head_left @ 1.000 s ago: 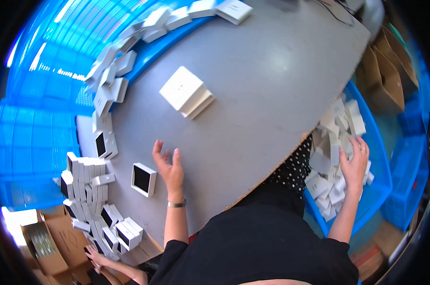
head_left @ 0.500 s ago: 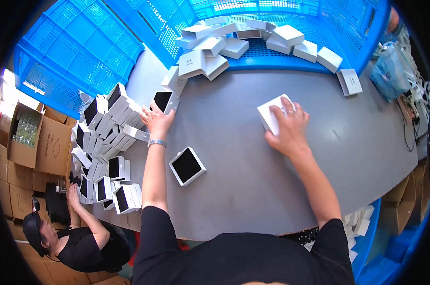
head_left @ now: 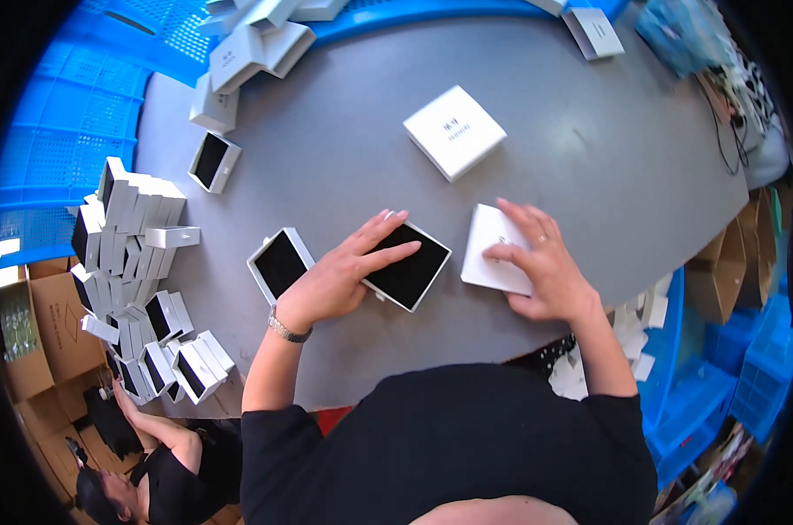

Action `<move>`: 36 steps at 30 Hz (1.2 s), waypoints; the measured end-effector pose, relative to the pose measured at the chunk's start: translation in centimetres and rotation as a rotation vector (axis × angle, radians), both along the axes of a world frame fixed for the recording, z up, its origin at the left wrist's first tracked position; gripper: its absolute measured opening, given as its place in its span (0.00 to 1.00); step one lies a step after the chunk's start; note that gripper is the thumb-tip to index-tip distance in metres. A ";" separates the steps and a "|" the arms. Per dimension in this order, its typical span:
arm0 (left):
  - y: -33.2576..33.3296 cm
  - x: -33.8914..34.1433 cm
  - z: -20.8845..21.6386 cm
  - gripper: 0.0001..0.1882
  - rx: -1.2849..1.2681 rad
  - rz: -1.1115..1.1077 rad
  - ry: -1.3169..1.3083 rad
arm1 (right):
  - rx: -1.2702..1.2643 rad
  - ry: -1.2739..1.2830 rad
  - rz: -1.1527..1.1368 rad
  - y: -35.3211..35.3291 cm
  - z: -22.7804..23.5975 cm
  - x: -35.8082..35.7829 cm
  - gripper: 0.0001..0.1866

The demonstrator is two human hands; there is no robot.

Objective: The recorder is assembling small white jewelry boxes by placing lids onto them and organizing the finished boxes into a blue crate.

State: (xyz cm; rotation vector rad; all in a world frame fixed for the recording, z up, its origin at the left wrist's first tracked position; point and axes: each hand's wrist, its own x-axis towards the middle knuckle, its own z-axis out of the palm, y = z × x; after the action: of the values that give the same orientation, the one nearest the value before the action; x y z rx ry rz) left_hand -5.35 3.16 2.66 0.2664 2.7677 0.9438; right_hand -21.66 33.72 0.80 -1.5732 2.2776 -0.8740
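Low over the table, my left hand [head_left: 348,267] grips a white drawer-box tray [head_left: 423,278] lined in black. Its fingers stretch over the tray's left part and far edge, and a small tab shows on the near side. Just right of it, my right hand [head_left: 550,267] holds a white box sleeve [head_left: 486,262] with dark print on top. A narrow gap parts tray and sleeve; whether the sleeve is hollow cannot be seen. Beyond them lies a white box [head_left: 456,131]. A second black-lined tray [head_left: 280,265] rests beside my left wrist.
Many trays [head_left: 143,219] are stacked at the left, and a lone tray [head_left: 214,162] lies beyond them. White sleeves [head_left: 239,59] lean at the blue crate [head_left: 353,24] at the back. A co-worker [head_left: 169,464] sits at lower left. Blue plastic wrap [head_left: 681,35] hangs at the far right.
The view has shifted down and nearer. My left hand has come from the stack to the table's near middle with a tray. My right hand has left the white box and now holds a sleeve.
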 end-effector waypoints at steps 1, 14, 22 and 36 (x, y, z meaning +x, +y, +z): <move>0.9 0.1 0.1 0.44 -0.062 -0.084 0.013 | -0.001 -0.007 0.036 0.0 0.0 0.1 0.33; 9.1 4.5 -2.9 0.35 -0.113 0.439 0.261 | -0.160 -0.020 0.108 -0.2 -2.5 1.9 0.32; 7.5 3.4 -3.4 0.35 0.054 0.214 0.233 | -0.170 -0.082 0.263 -0.3 -2.0 1.6 0.35; 9.0 2.8 -4.5 0.64 0.449 0.298 0.252 | -0.197 -0.076 0.200 0.8 -2.8 3.5 0.32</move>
State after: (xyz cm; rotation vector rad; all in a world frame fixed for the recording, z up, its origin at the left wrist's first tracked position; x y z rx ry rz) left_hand -2.51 12.20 -1.84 0.0358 2.8316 1.7180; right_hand -18.16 34.49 -1.97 -1.7789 1.9925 -1.1096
